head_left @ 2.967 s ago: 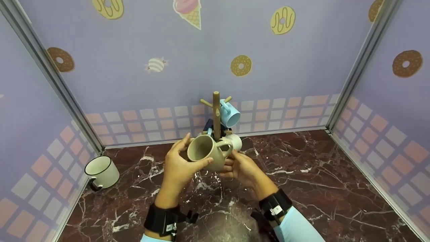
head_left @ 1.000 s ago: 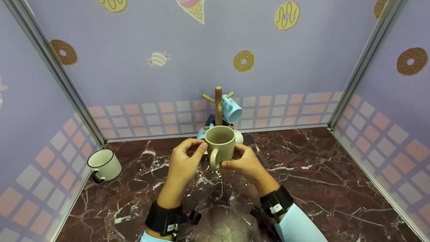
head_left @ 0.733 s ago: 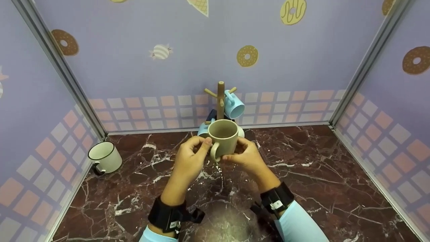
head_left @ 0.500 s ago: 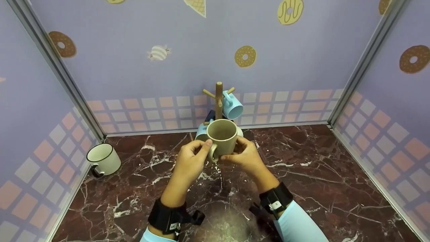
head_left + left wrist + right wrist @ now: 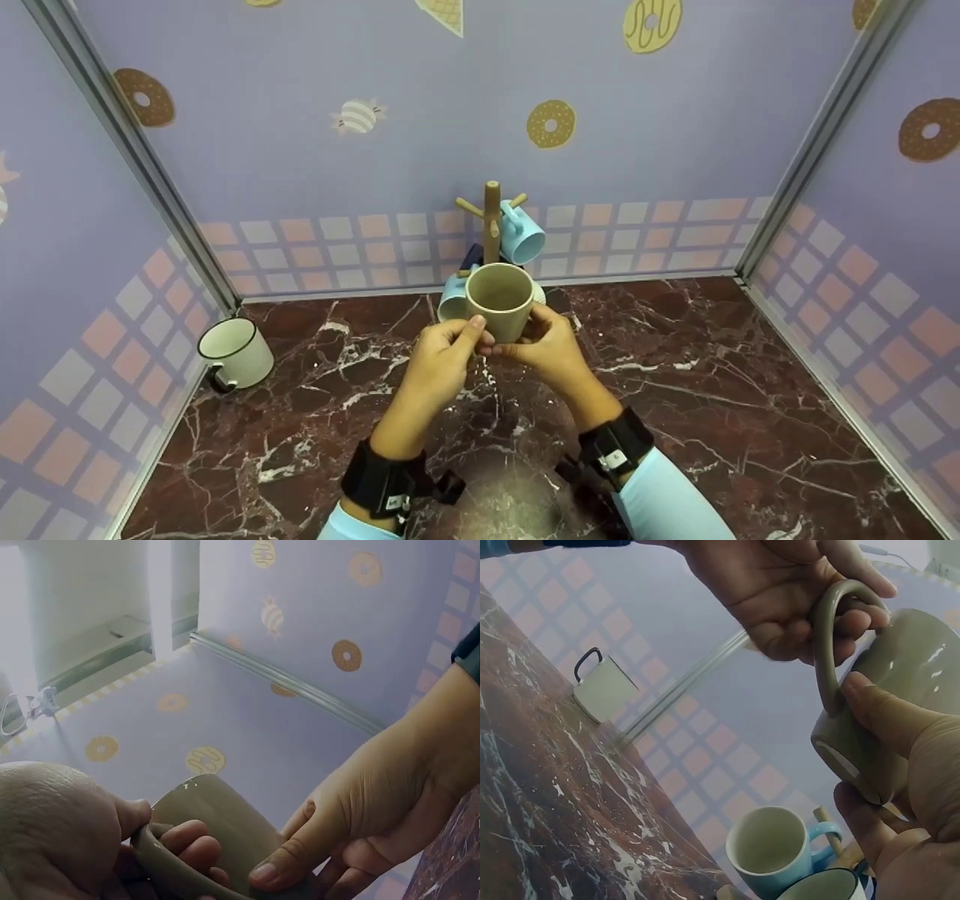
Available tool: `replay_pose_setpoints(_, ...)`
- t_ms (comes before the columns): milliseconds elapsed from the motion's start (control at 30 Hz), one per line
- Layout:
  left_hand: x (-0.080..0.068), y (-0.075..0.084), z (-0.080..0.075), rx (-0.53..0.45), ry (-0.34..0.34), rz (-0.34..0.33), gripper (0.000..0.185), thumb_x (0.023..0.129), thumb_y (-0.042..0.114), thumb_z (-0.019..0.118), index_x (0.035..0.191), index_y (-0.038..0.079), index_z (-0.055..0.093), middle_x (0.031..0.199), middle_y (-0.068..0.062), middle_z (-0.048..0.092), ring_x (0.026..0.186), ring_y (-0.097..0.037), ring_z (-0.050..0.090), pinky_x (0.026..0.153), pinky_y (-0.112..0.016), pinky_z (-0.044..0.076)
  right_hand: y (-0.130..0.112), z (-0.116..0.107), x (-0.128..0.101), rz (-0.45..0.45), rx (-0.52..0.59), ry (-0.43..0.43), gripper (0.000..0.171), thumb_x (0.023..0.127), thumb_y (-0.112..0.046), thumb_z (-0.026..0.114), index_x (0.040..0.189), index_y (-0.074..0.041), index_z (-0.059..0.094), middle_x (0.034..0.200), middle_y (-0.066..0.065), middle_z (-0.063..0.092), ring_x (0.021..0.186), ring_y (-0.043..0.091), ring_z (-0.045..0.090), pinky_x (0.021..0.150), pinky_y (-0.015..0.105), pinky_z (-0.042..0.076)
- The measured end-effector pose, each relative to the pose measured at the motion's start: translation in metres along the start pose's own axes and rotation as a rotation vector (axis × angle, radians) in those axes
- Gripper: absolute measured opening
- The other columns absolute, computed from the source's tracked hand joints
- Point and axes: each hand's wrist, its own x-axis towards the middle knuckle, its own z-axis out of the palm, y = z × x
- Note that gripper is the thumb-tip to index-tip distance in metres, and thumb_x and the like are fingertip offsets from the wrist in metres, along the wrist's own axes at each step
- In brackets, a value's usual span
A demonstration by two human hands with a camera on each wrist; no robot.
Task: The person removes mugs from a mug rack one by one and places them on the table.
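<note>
A beige mug (image 5: 498,298) is held in the air by both hands, mouth toward me and handle toward my body. My left hand (image 5: 466,339) grips its handle (image 5: 826,645), with fingers curled through the loop. My right hand (image 5: 526,342) grips the mug's body from the right and below, thumb (image 5: 889,722) against its side. Just behind the mug stands a wooden mug tree (image 5: 492,216) with a light blue mug (image 5: 524,237) hanging on an upper peg. A second blue mug (image 5: 452,298) hangs lower on the left.
A white enamel mug (image 5: 237,352) with a dark rim stands on the dark red marble top (image 5: 675,420) by the left wall. A white mug (image 5: 538,292) is partly hidden behind the beige one. Lilac walls close the back and both sides.
The beige mug was turned from lying sideways until its handle faces me, then moved slightly away toward the tree. My left fingers have closed over the handle.
</note>
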Motion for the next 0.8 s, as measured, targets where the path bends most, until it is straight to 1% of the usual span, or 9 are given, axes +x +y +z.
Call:
replay_pose_setpoints(133, -0.001, 0.001, 0.001, -0.04, 0.024, -0.015, 0.043, 0.119, 0.025, 0.061, 0.092, -0.004, 0.078, 0.083, -0.011, 0.077, 0.071, -0.01, 0.06, 0.066, -0.023, 0.052, -0.002, 0.0, 0.0, -0.006, 0.015, -0.011, 0.081, 0.075, 0.009, 0.099, 0.15, 0.002, 0.068, 0.143, 0.026, 0.075, 0.127, 0.031, 0.077, 0.109, 0.04, 0.067)
replay_pose_setpoints(233, -0.001, 0.001, 0.001, -0.063, 0.037, -0.029, 0.045, 0.119, 0.026, 0.061, 0.088, -0.004, 0.075, 0.077, -0.003, 0.071, 0.066, -0.01, 0.057, 0.061, -0.021, 0.049, -0.004, -0.001, 0.0, -0.01, 0.007, -0.023, 0.083, 0.076, 0.006, 0.1, 0.152, 0.003, 0.066, 0.147, 0.028, 0.073, 0.13, 0.034, 0.077, 0.111, 0.04, 0.066)
replay_pose_setpoints(400, 0.001, -0.001, -0.001, -0.134, 0.061, -0.05, 0.043, 0.118, 0.021, 0.062, 0.083, -0.004, 0.072, 0.075, -0.001, 0.069, 0.065, -0.01, 0.057, 0.06, -0.021, 0.051, -0.007, -0.003, 0.001, -0.032, -0.069, -0.047, 0.088, 0.079, -0.007, 0.104, 0.156, 0.002, 0.063, 0.144, 0.031, 0.074, 0.123, 0.037, 0.081, 0.107, 0.041, 0.069)
replay_pose_setpoints(467, 0.002, -0.002, -0.003, -0.172, 0.082, -0.057, 0.043, 0.117, 0.018, 0.062, 0.082, -0.004, 0.071, 0.075, -0.002, 0.069, 0.065, -0.01, 0.058, 0.06, -0.02, 0.052, -0.009, -0.003, 0.002, -0.052, -0.105, -0.062, 0.087, 0.083, -0.009, 0.102, 0.158, 0.003, 0.061, 0.142, 0.031, 0.075, 0.123, 0.039, 0.081, 0.108, 0.045, 0.068)
replay_pose_setpoints(533, 0.002, -0.003, -0.006, -0.192, 0.112, -0.065, 0.042, 0.117, 0.017, 0.063, 0.081, -0.004, 0.07, 0.074, 0.0, 0.068, 0.065, -0.01, 0.057, 0.06, -0.02, 0.052, -0.011, -0.003, 0.002, -0.081, -0.132, -0.084, 0.084, 0.088, -0.008, 0.099, 0.16, 0.004, 0.058, 0.145, 0.031, 0.074, 0.128, 0.041, 0.079, 0.112, 0.05, 0.066)
replay_pose_setpoints(600, 0.003, -0.005, -0.01, -0.184, 0.141, -0.065, 0.042, 0.116, 0.017, 0.064, 0.08, -0.004, 0.071, 0.074, -0.001, 0.069, 0.066, -0.01, 0.058, 0.061, -0.021, 0.052, -0.013, -0.003, 0.002, -0.112, -0.159, -0.1, 0.077, 0.094, -0.006, 0.093, 0.161, 0.005, 0.057, 0.15, 0.03, 0.071, 0.134, 0.042, 0.076, 0.115, 0.05, 0.064)
replay_pose_setpoints(700, 0.005, -0.009, -0.018, -0.113, 0.192, -0.059, 0.042, 0.116, 0.018, 0.065, 0.08, -0.002, 0.073, 0.076, -0.001, 0.071, 0.071, -0.011, 0.061, 0.067, -0.022, 0.053, -0.015, -0.004, -0.002, -0.149, -0.187, -0.125, 0.069, 0.101, -0.007, 0.085, 0.163, 0.005, 0.056, 0.162, 0.029, 0.063, 0.139, 0.043, 0.073, 0.113, 0.04, 0.065)
replay_pose_setpoints(767, 0.006, -0.013, -0.024, -0.07, 0.226, -0.056, 0.041, 0.116, 0.019, 0.066, 0.08, -0.001, 0.074, 0.077, -0.001, 0.072, 0.075, -0.012, 0.063, 0.072, -0.022, 0.054, -0.016, -0.004, -0.005, -0.177, -0.254, -0.136, 0.065, 0.106, -0.012, 0.08, 0.164, 0.001, 0.056, 0.166, 0.026, 0.06, 0.138, 0.04, 0.074, 0.111, 0.031, 0.064)
replay_pose_setpoints(800, 0.007, -0.015, -0.028, -0.053, 0.245, -0.056, 0.041, 0.116, 0.019, 0.066, 0.081, 0.0, 0.075, 0.078, -0.002, 0.073, 0.076, -0.011, 0.064, 0.073, -0.022, 0.054, -0.017, -0.004, -0.007, -0.193, -0.292, -0.143, 0.063, 0.108, -0.016, 0.078, 0.165, -0.002, 0.056, 0.169, 0.024, 0.059, 0.139, 0.038, 0.073, 0.113, 0.03, 0.063)
